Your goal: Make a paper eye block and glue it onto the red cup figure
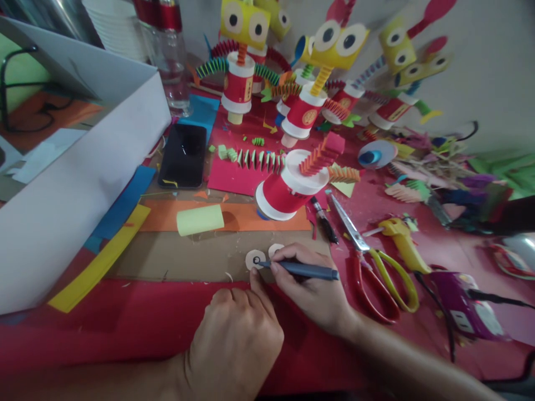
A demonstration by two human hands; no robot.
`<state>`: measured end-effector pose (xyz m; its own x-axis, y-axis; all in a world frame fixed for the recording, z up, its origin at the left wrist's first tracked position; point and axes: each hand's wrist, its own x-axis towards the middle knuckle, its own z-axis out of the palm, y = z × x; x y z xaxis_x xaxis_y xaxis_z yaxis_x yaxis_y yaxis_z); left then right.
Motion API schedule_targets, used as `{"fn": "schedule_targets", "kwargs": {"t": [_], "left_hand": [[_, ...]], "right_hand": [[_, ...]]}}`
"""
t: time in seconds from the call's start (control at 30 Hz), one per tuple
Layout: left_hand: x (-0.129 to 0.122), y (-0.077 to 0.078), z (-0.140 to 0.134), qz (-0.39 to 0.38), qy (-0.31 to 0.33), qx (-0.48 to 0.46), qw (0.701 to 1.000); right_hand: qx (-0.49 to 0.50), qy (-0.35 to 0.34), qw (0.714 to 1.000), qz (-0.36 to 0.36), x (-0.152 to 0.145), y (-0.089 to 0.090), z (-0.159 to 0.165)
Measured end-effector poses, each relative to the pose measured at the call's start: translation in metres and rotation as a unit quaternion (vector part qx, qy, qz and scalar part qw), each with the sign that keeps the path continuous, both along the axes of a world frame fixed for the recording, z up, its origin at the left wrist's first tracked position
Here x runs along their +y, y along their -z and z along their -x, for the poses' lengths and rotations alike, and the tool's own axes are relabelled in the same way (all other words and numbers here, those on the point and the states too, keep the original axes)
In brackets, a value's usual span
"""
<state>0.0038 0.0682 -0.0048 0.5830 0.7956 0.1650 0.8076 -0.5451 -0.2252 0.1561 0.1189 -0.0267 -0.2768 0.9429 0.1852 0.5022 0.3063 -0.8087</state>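
Note:
My right hand [315, 287] grips a grey marker pen [307, 269]. The pen's tip touches a small white paper circle [251, 259] with a dark ring drawn in its middle. My left hand [238, 334] is curled, its index fingertip pressing the circle's lower edge down on a brown cardboard strip [179, 253]. A second white paper circle [275, 249] lies just to the right, partly behind my right fingers. Beyond it, a red-and-white paper cup figure [282, 189] with folded paper arms leans to one side. A rolled pale-yellow paper tube [200, 220] lies on an orange strip [159, 216].
To the right lie scissors [368, 262], a black pen [324, 221], a yellow glue gun [405, 243] and a purple power strip [463, 306]. A phone [183, 155] and a white box [92, 195] are left. Several finished cup figures [238, 83] stand behind.

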Motion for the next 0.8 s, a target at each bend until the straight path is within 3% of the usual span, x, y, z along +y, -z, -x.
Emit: {"fn": "schedule_targets", "kwargs": {"t": [0.8], "left_hand": [[0.0012, -0.0019, -0.0007, -0.007, -0.002, -0.017, 1.0]], "right_hand": [[0.001, -0.006, 1.0, 0.012, 0.0008, 0.003, -0.0023]]}}
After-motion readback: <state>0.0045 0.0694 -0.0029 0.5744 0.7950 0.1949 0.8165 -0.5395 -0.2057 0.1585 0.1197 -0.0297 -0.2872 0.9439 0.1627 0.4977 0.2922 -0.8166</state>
